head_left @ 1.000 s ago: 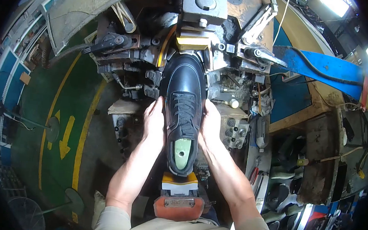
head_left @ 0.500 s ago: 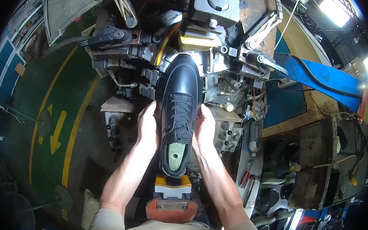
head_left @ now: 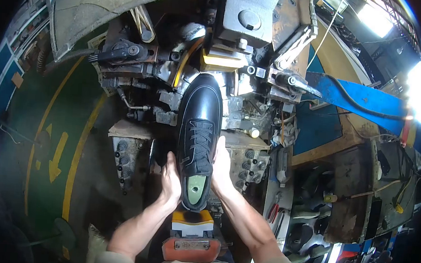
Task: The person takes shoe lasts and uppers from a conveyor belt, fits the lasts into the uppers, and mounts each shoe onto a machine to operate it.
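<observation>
A black lace-up shoe (head_left: 201,112) lies sole down in the middle of the head view, toe pointing away from me. A pale green shoe last (head_left: 196,189) with a round hole shows in its opening. My left hand (head_left: 171,181) is at the shoe's left side near the heel, fingers pointing forward. Along the right side, my right hand (head_left: 222,165) presses against the upper beside the laces. Both hands hold the shoe between them; the fingers' undersides are hidden. The toe sits just below a yellow pad (head_left: 222,62) of the machine, and the heel is close to a yellow-topped block (head_left: 193,216).
Metal clamps and a grey machine head (head_left: 246,20) surround the toe. Control knobs (head_left: 124,162) sit on panels at both sides. An orange-red pad (head_left: 191,250) is close to my body. Red-handled pliers (head_left: 274,213) lie at right, beside a rack of shoes (head_left: 305,233).
Both hands have slid back along the shoe toward its heel, the left one further. The view has shifted slightly; the shoe stays in about the same place relative to the machine.
</observation>
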`<state>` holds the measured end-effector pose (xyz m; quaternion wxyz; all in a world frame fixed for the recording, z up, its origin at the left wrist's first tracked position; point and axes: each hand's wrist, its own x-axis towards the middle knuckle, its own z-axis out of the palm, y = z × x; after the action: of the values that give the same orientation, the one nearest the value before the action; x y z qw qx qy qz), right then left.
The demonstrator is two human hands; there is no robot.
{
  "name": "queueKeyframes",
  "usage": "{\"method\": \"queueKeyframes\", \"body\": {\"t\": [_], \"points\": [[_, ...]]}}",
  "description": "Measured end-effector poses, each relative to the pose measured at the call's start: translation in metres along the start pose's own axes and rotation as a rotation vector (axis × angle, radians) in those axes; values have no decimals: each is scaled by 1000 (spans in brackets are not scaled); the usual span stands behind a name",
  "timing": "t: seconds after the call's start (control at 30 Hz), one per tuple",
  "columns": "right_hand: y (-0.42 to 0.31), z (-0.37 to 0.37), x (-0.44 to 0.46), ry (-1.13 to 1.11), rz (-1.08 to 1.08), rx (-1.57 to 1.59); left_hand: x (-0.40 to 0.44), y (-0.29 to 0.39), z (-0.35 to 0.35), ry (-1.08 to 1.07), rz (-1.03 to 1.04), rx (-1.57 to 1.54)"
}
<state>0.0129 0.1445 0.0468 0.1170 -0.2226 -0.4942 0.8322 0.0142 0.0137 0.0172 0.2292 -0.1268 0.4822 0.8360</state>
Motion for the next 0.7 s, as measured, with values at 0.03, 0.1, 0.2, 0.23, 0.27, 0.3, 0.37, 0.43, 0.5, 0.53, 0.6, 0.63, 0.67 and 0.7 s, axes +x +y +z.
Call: {"method": "queueKeyframes", "body": {"t": [0.03, 0.1, 0.2, 0.23, 0.27, 0.3, 0.37, 0.43, 0.5, 0.53, 0.6, 0.63, 0.67, 0.7], "points": [[0, -2, -2, 0, -2, 5, 4, -2, -5, -32, 23, -12], [-9, 0, -7, 11, -118, -343, 10, -3, -10, -67, 60, -31], [-8, -3, -8, 14, -165, -478, 17, -7, -10, 3, 111, -29], [-8, -6, -6, -18, -149, -436, 9, 0, -10, -101, 26, -49], [-7, -10, -3, 23, -9, -261, 12, -5, -15, -84, 56, 47], [-12, -15, -2, 48, -20, -268, 15, -4, -22, -68, 87, 137], [-27, -25, 2, -139, 35, -275, 29, 21, -46, 16, 442, 744], [-34, -48, 7, -79, -117, -454, 68, 16, -98, 405, 750, 808], [-13, -87, 28, 214, -380, -609, 106, 13, -161, 638, 760, 825], [-2, -113, 39, 376, -388, -708, 110, 15, -178, 726, 755, 840], [21, -164, 58, 629, -390, -871, 121, 9, -216, 882, 701, 884], [33, -186, 63, 723, -381, -934, 122, 0, -221, 893, 695, 884], [44, -204, 67, 784, -285, -926, 125, -8, -225, 784, 613, 622], [50, -212, 66, 805, -221, -952, 128, -15, -228, 668, 533, 362]]}}
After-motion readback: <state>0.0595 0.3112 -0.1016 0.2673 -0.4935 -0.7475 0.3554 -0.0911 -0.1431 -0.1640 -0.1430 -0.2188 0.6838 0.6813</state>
